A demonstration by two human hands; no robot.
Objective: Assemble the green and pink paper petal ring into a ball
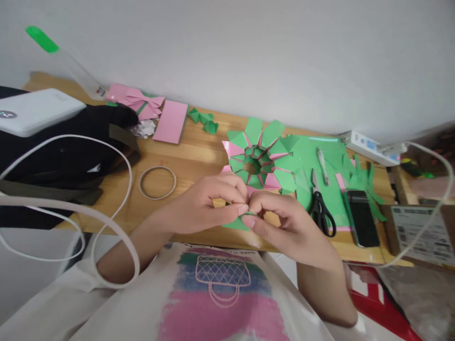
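Close to the front edge of the table, my left hand and my right hand meet at the fingertips. Each pinches a small folded piece of green paper between thumb and fingers; most of the piece is hidden behind them. A flat bit of green paper shows below my left thumb. Just beyond both hands stands a round craft of green and pink paper petals with an open middle; my knuckles overlap its near edge. Whether they touch it, I cannot tell.
On the right are black-handled scissors, a utility knife, green sheets, a phone and a power strip. Leftward lie a tape ring, pink card, folded green pieces and a looping white cable.
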